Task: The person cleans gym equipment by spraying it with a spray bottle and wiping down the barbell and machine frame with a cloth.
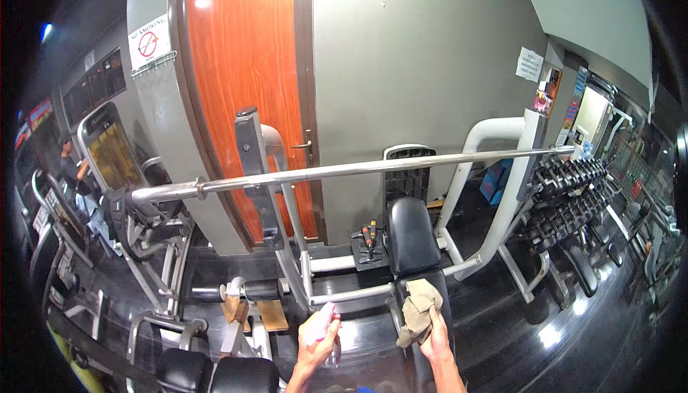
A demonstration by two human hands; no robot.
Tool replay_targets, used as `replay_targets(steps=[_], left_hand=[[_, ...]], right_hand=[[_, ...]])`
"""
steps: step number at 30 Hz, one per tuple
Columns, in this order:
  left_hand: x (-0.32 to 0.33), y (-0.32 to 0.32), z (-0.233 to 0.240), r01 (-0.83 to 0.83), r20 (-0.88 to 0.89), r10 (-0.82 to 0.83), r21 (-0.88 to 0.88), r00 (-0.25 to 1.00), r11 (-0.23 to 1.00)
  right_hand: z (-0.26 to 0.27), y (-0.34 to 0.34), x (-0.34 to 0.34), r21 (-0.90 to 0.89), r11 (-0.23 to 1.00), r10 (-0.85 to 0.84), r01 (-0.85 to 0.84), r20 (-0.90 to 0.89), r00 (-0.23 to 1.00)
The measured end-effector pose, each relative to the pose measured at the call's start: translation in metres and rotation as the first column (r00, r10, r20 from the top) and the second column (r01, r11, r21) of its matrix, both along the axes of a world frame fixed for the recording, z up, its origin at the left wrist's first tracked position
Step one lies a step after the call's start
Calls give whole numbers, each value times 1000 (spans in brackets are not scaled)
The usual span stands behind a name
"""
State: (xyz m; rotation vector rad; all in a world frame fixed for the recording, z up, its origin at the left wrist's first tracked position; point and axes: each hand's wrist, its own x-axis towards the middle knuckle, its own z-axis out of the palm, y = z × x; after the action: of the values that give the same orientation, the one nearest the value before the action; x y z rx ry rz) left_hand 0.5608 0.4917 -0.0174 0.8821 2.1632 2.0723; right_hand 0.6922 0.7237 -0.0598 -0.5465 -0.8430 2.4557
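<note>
My left hand [318, 341] is closed around a bottle [325, 319] with a white and pink top, apparently a spray bottle. Its lower part looks clear, and my fingers hide much of it. A crumpled beige cloth [421, 307] is gripped in my right hand [438, 336], over the black padded bench [414, 237]; whether it touches the pad I cannot tell. Beyond both hands, a bare steel barbell [344, 169] lies across the two uprights of the bench rack [257, 178].
Behind the rack are a reddish wooden door [244, 81] and a grey wall [408, 76]. Loaded dumbbell racks [570, 194] stand at right. A leg machine with foam rollers [263, 289] is at left. Farther left, a person [70, 164] is among machines. Hand grips [370, 234] lie beside the bench.
</note>
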Motion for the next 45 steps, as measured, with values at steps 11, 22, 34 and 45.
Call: replay_targets(steps=[11,22,34,45], left_hand=[[-147,77,63,59,-251,-76,-77,965,995],[-241,175,79,72,-327,-98,-88,940,993],[-271,179,55,73,-315,-87,-57,945,996],[-264,88,22,18,-369,-187,-415,910,910]], right_hand=[[46,29,-75,119,971,-212,207,23,977],[30,114,-171,129,958,-247,257,-93,965],[103,101,-319,852,46,-687,521,-352,635],[101,112,-355,747,-583,-364,320,-592,720]])
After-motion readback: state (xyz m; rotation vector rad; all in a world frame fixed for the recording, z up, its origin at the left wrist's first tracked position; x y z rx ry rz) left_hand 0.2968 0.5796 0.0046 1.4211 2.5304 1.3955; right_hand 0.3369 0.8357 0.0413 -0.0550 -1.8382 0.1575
